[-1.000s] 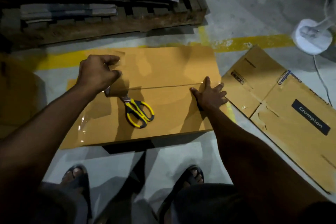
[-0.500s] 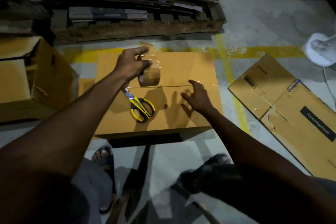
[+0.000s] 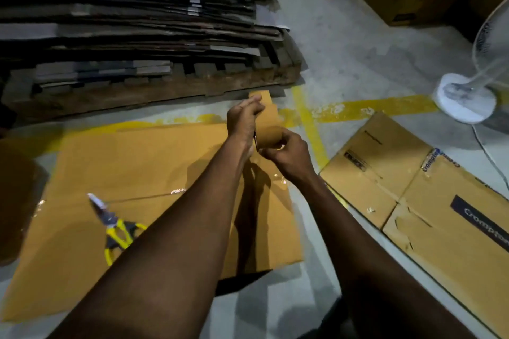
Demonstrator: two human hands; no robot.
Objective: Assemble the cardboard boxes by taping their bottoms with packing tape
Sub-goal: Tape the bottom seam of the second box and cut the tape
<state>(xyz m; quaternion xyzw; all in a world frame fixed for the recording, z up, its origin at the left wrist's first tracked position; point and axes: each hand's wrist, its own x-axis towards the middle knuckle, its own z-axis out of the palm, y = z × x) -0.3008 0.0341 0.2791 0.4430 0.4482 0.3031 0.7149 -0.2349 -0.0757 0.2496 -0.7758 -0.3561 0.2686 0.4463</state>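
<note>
holding the tape (image 3: 271, 135) above the far right corner of the box (image 3: 137, 168), the right hand (image 3: 289, 155) curls round the roll from below. the left hand (image 3: 243, 122) sits against the roll's left side, fingertips bunched above it; whether they pinch tape i cannot tell. scissors (image 3: 115, 226) lie on the box, towards its left. a flat carton (image 3: 413, 195) lies to the right, a fan (image 3: 465, 99) beyond.

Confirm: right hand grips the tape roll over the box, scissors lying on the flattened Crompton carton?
No. The right hand does grip the tape roll over the box, but the scissors lie on that same box, left of the arms, not on the Crompton carton; the head view shows it.
</note>
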